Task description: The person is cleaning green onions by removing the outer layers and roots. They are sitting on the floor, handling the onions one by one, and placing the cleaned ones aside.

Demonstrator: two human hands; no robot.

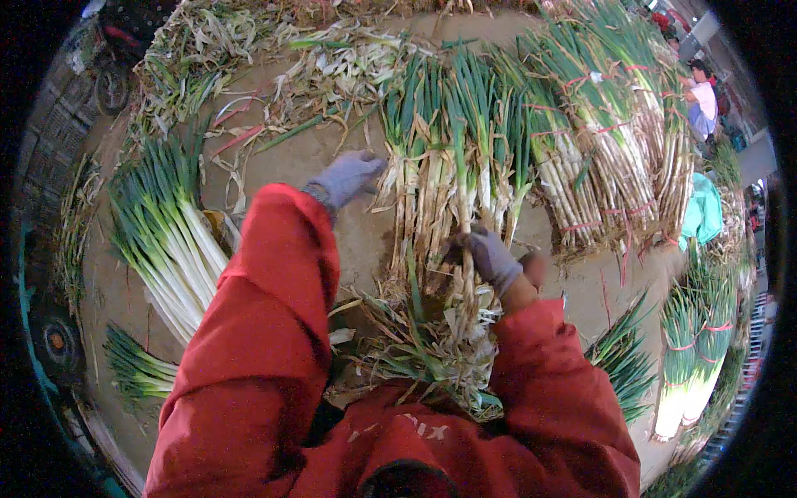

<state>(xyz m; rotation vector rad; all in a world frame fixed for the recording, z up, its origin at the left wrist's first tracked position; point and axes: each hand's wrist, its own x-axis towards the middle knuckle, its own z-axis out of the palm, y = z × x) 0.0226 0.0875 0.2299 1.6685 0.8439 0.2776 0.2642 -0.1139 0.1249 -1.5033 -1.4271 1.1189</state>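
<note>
Before me on the ground lies a row of untrimmed green onions [423, 180] with green tops and dry, brownish outer leaves. My right hand [489, 255], in a grey glove, grips the lower part of a long green onion stalk [462, 180] in front of that row. To the left of the row, my gloved left hand [350, 176] is raised over bare floor with nothing visible in it. Its fingertips point at the row's near edge. Stripped leaves [423, 348] are heaped against my body below the right hand.
Cleaned green onions [177, 243] with white stems lie at left. Tied, unpeeled bundles [616, 162] stand at upper right, near a green plastic bag [701, 211]. Two tied clean bundles [692, 367] lie at right. Leaf waste [348, 68] covers the far floor. Another person [703, 99] sits at far right.
</note>
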